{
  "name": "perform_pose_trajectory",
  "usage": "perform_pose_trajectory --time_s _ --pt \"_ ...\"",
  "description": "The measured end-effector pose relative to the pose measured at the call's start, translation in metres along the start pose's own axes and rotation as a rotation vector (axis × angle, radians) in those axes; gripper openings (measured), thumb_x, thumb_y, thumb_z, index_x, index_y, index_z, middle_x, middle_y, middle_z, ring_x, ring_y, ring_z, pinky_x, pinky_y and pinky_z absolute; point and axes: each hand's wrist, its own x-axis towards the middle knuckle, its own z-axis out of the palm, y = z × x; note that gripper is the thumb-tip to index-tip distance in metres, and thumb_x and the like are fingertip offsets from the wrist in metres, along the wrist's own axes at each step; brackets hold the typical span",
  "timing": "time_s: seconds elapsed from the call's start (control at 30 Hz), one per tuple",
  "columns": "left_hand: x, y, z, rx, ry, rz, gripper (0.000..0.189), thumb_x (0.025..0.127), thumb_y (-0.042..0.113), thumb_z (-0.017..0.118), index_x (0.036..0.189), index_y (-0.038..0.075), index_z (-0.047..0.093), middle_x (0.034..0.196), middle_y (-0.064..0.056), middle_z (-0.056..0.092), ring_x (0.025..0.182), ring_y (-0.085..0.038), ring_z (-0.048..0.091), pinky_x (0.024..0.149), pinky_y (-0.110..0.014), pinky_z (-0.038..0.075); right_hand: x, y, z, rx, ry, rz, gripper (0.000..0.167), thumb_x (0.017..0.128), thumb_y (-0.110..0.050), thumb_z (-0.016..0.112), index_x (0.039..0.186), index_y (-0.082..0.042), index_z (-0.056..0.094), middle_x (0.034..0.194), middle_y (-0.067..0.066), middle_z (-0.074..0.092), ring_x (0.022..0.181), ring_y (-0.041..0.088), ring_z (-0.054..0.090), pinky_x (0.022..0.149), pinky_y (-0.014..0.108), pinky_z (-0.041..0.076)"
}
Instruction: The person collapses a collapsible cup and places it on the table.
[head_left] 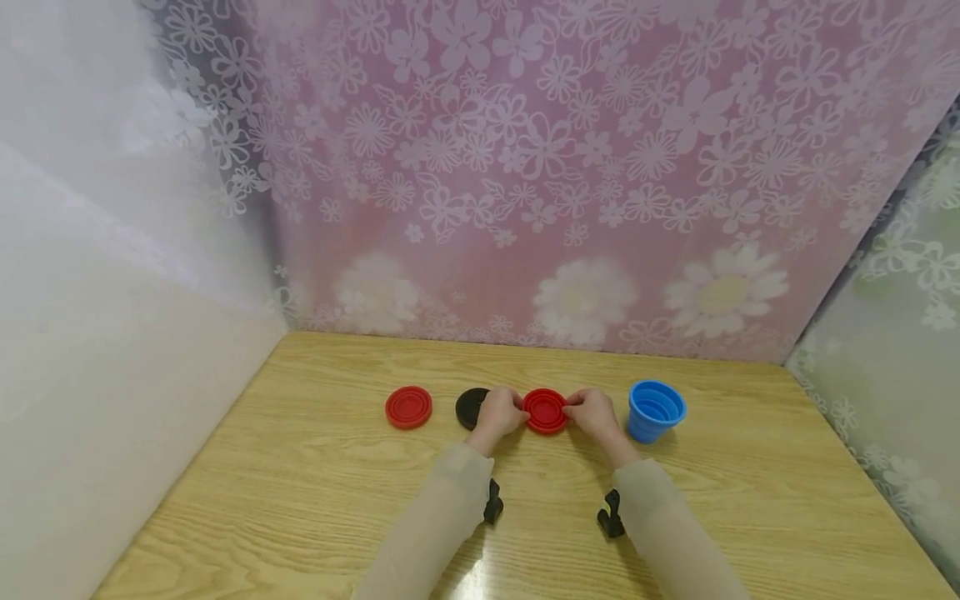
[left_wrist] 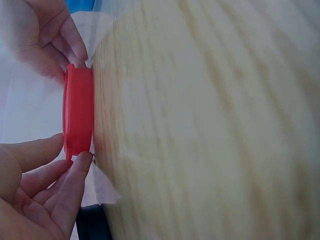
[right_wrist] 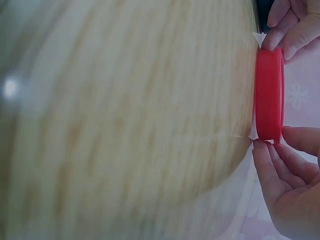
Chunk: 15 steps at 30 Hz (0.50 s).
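A red collapsible cup [head_left: 545, 411], folded flat into a ringed disc, lies on the table between both hands. My left hand [head_left: 500, 413] pinches its left rim between thumb and fingers, and my right hand [head_left: 596, 414] pinches the right rim. Seen side-on in the left wrist view, the red cup [left_wrist: 79, 111] is low and thick, close against the tabletop. In the right wrist view, thumb and fingers of the right hand [right_wrist: 292, 187] meet the cup's edge [right_wrist: 269, 95]. A black folded cup [head_left: 469, 408] sits partly hidden behind the left hand.
Farther left lies another red folded cup [head_left: 408, 407]. To the right of the right hand stands a blue cup [head_left: 655, 411], pulled up to full height. The wooden table [head_left: 315, 500] meets a flowered pink curtain [head_left: 480, 208] at the back.
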Motion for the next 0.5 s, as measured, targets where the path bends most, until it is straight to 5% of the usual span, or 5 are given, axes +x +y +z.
perform_pose_trajectory --time_s 0.5 --pt "-0.0035 0.0019 -0.0020 -0.087 -0.022 -0.008 0.013 0.077 0.010 0.068 0.085 0.001 0.066 0.080 -0.005 0.060 0.065 -0.014 0.052 0.054 -0.024 0.044 -0.0043 0.0019 -0.0012 0.018 -0.020 0.006 0.023 0.082 -0.005 0.060 0.100 0.009 0.060 0.090 0.018 0.061 0.067 0.020 0.055 0.056 0.028 0.047"
